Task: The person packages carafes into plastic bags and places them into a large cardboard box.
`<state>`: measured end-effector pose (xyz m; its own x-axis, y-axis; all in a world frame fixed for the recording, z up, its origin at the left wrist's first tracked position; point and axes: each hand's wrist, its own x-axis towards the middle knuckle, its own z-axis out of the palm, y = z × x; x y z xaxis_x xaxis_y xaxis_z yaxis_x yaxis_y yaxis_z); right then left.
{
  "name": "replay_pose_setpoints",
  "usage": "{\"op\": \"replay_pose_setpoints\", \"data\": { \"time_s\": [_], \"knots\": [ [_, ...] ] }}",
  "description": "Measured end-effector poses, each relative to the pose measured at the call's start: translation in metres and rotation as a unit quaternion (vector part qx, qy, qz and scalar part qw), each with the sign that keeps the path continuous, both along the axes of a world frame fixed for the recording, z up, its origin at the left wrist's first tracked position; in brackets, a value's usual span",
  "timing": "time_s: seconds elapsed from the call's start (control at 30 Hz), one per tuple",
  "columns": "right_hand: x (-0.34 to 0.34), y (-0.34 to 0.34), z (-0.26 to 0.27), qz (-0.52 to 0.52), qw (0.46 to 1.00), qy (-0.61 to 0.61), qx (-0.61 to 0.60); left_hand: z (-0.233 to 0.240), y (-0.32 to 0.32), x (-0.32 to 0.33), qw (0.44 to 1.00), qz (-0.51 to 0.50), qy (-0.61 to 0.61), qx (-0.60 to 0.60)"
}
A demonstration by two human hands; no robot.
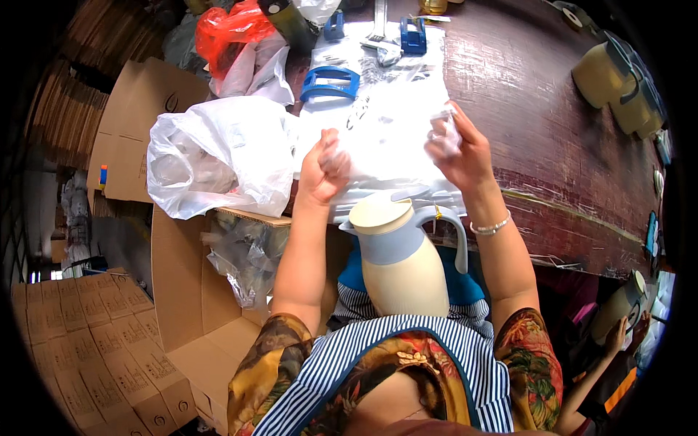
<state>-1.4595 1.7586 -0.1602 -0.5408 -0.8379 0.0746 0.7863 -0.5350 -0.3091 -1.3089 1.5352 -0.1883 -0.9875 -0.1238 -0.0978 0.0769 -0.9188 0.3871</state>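
Observation:
A cream jug with a grey collar, spout and handle (403, 267) stands upright before my body, against the striped apron; a yellow tie is on its handle. My left hand (330, 163) is raised over a stack of clear plastic bags (381, 120), fingers curled and blurred; whether it grips the plastic cannot be told. My right hand (461, 141) is closed on a crumpled piece of clear plastic bag (446, 128), above the stack's right side. Neither hand touches the jug. Blue plastic tape dispensers (330, 84) rest on the stack's far part.
A white plastic bag (240, 147) lies left of the stack, with a red bag (226, 32) beyond. An open cardboard box (185, 283) stands at lower left, near stacked cartons (92, 349). More jugs (605, 76) sit at far right on the table (545, 109). A co-worker's hands (619, 332) hold another jug.

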Motion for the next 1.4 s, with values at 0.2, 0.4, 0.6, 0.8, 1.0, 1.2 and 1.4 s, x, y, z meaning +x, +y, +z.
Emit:
{"op": "replay_pose_setpoints", "data": {
  "time_s": [0.2, 0.4, 0.6, 0.8, 1.0, 1.2, 1.4],
  "knots": [
    [-0.001, 0.081, -0.009, 0.031, 0.832, 0.432, 0.348, 0.001, 0.022, 0.036, 0.943, 0.089, -0.186, -0.260],
    [0.033, 0.121, 0.041, -0.046, 0.623, 0.746, 0.230, 0.031, 0.081, 0.109, 0.915, 0.142, 0.043, -0.375],
    [0.074, 0.131, 0.031, -0.214, 0.700, 0.615, 0.295, 0.061, 0.114, 0.133, 0.857, 0.202, 0.014, -0.474],
    [0.067, 0.118, -0.004, -0.192, 0.782, 0.501, 0.316, 0.041, 0.145, 0.137, 0.905, 0.176, -0.058, -0.384],
    [0.084, 0.169, -0.033, -0.354, 0.317, 0.773, 0.421, 0.013, 0.152, 0.153, 0.721, 0.053, -0.089, -0.685],
    [0.209, 0.262, -0.067, -0.234, 0.407, 0.779, 0.416, -0.036, 0.167, 0.259, 0.618, -0.112, -0.003, -0.778],
    [0.250, 0.277, -0.068, -0.178, 0.594, 0.645, 0.447, 0.066, 0.159, 0.213, 0.485, -0.460, -0.053, -0.742]
  ]
}}
